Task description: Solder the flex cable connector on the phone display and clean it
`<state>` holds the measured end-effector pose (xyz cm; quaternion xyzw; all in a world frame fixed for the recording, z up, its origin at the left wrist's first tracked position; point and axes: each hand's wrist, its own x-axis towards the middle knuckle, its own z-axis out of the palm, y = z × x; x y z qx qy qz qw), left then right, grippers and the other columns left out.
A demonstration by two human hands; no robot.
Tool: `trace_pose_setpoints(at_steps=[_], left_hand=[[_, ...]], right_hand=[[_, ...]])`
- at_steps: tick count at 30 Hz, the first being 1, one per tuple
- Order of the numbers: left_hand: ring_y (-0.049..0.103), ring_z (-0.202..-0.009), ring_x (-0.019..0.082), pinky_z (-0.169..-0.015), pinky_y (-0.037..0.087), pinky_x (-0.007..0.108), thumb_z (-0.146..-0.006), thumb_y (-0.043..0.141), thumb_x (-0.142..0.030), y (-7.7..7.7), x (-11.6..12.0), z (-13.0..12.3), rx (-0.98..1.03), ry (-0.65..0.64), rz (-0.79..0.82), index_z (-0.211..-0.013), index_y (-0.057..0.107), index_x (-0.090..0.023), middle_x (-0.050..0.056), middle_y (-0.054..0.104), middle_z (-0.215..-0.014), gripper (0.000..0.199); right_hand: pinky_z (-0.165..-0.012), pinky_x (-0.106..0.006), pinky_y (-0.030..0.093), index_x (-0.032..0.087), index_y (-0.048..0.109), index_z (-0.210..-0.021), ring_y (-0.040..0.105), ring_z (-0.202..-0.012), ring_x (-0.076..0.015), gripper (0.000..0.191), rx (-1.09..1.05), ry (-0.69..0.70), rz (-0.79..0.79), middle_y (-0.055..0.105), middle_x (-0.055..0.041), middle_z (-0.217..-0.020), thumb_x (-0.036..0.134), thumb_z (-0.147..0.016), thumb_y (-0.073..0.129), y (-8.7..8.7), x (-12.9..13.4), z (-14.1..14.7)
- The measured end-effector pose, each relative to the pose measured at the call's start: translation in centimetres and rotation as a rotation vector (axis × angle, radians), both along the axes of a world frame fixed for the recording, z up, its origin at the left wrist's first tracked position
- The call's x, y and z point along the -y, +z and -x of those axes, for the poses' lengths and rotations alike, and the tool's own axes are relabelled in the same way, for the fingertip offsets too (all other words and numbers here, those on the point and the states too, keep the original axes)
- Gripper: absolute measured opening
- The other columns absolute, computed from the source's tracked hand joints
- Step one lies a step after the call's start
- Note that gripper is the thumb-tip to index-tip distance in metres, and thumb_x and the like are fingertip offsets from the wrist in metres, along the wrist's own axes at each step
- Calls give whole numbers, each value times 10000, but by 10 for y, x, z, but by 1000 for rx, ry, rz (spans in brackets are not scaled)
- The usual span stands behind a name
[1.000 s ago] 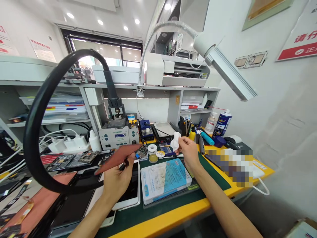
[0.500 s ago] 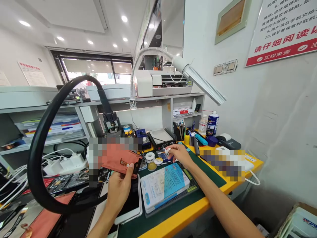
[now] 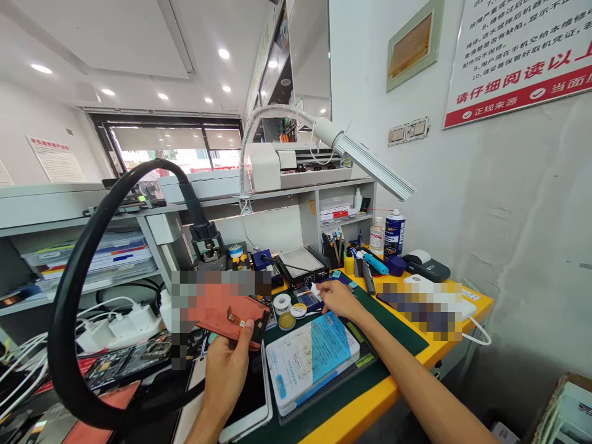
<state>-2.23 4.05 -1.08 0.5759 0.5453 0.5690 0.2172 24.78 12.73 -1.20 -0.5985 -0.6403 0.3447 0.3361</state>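
My left hand [image 3: 227, 364] grips the near corner of a display panel [image 3: 219, 311] covered in orange-red film. A short flex cable [image 3: 235, 317] lies across its back, and a dark strip shows at the corner by my thumb. The panel's far end is pixelated. It is held tilted above a white-framed tablet [image 3: 250, 394]. My right hand [image 3: 340, 299] pinches a small white piece [image 3: 315, 288], too small to name, over the back of the green mat. Below that hand lies a blue-and-white box [image 3: 312, 361]. Beside it are a white tape roll [image 3: 282, 303] and a round amber tin [image 3: 287, 321].
A thick black flexible arm [image 3: 62, 308] loops in at left near my left forearm. A lamp [image 3: 374, 166] hangs over the back. Along the right stand a spray can [image 3: 394, 235], a clear bottle [image 3: 377, 237] and a white device [image 3: 439, 296]. A power strip [image 3: 123, 324] with cables sits left.
My head view has shifted slightly, so the scene sits lower. My right hand, with the white piece, has come down a little toward the mat. My left hand still holds the panel.
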Motion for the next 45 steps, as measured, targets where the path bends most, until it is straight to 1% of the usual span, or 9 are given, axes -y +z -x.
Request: trace_pose_setpoints(at_steps=[9,14,18,22,29,34,38,41,45], left_hand=[[684,-719,287,-656,531,355,-779,651,-559,2,1,0,17,25,7,-760,741,-146,78,765,-771,423],[683,-659,287,-609,514,344,-754,666,-560,6,3,-2,13,28,21,-655,728,-153,77,753,-686,424],[689,-665,287,-633,516,349,-746,671,-549,6,3,-3,13,23,19,-711,735,-154,69,757,-694,401],[676,-653,283,-621,509,342,-733,676,-548,6,4,-3,12,23,19,-659,720,-158,71,750,-668,400],[687,-698,279,-672,540,346,-726,698,-493,8,4,-3,72,-12,24,-701,742,-163,53,746,-665,333],[667,-551,234,-556,549,322,-712,725,-448,10,1,-4,208,-94,68,-711,721,-148,33,723,-616,300],[649,-534,194,-544,562,311,-704,747,-429,9,0,-4,347,-167,87,-748,709,-134,30,730,-671,301],[627,-512,179,-524,559,314,-704,757,-409,8,-1,-3,433,-217,98,-749,702,-117,34,715,-648,300],[615,-514,171,-511,548,314,-697,765,-379,7,-1,-2,531,-277,96,-747,695,-114,42,716,-674,278]], right_hand=[[-787,-384,569,155,571,-1237,652,-941,-204,319,101,50,-90,619,-93,-1184,318,-963,577,-8,-8,-2],[-858,-424,542,144,620,-1152,638,-1003,-224,266,226,82,-134,634,-84,-1163,315,-949,598,-12,-8,-2],[-886,-439,528,148,622,-1150,631,-1030,-228,262,286,48,-187,632,-88,-1176,319,-953,592,-10,-3,-1],[-887,-434,524,150,631,-1124,631,-1020,-222,247,293,-34,-230,639,-85,-1155,325,-954,590,-6,-1,-3],[-751,-352,546,136,652,-1037,656,-806,-168,225,108,-117,-343,681,-46,-938,332,-956,576,-1,-3,-7],[-608,-277,508,154,684,-1018,641,-662,-165,231,-83,-121,-469,710,-43,-819,250,-904,507,3,2,1],[-570,-275,484,144,661,-1051,603,-609,-164,278,-187,-122,-546,689,-45,-790,291,-875,504,7,10,9],[-559,-275,469,141,659,-1036,571,-596,-161,283,-217,-79,-567,666,-43,-771,331,-856,553,13,22,19],[-585,-268,477,161,679,-1046,608,-673,-171,287,-218,96,-509,683,-51,-818,341,-831,617,28,40,41]])
